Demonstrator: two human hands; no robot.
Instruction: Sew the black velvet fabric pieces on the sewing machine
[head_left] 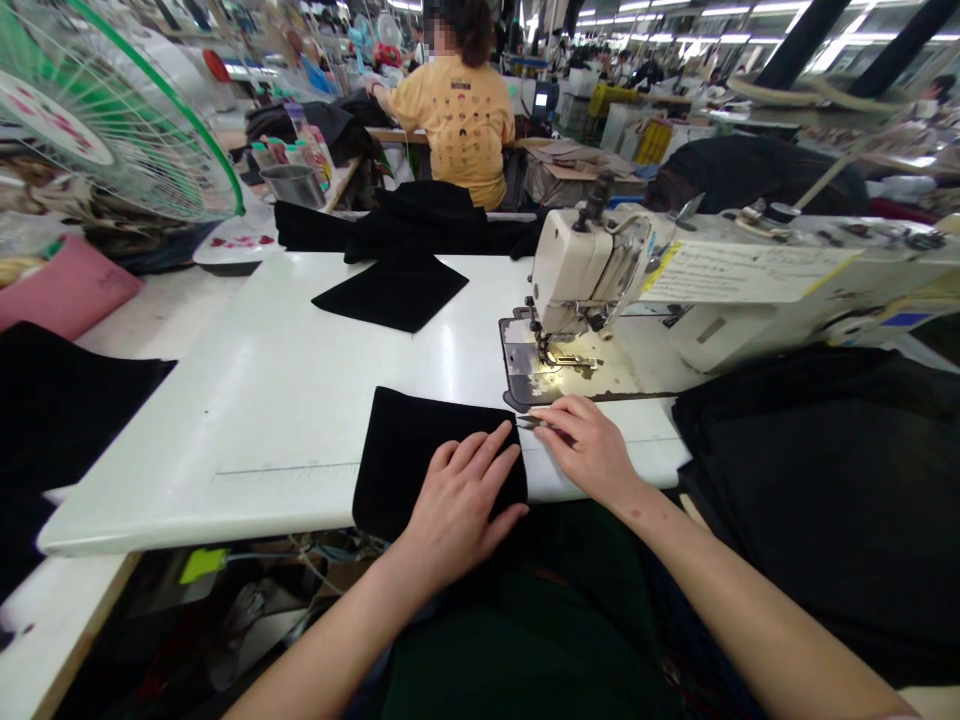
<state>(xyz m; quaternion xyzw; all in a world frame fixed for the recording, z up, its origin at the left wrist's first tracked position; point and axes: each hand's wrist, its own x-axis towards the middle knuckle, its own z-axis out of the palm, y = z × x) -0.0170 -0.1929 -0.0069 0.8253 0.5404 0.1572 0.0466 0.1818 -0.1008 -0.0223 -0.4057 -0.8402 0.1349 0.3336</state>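
A piece of black fabric (405, 430) lies at the front edge of the white sewing table (292, 400). My left hand (469, 490) rests flat on its right part, fingers stretched toward the far right corner. Just to the right, my right hand (589, 445) is closed around small thread snips (529, 421), their pointed tips at the fabric's right edge near that corner. Most of the snips' body is hidden in my fingers. Behind my right hand stands the sewing machine (570, 270), its needle area and metal plate (525, 375) apart from the fabric.
Another black fabric piece (397, 290) lies farther back, before a dark heap (420, 215). Black fabric is stacked at the right (825, 480) and more hangs at the left (67, 410). A green fan (97, 120) stands at the back left. A person in a yellow shirt (457, 120) sits ahead.
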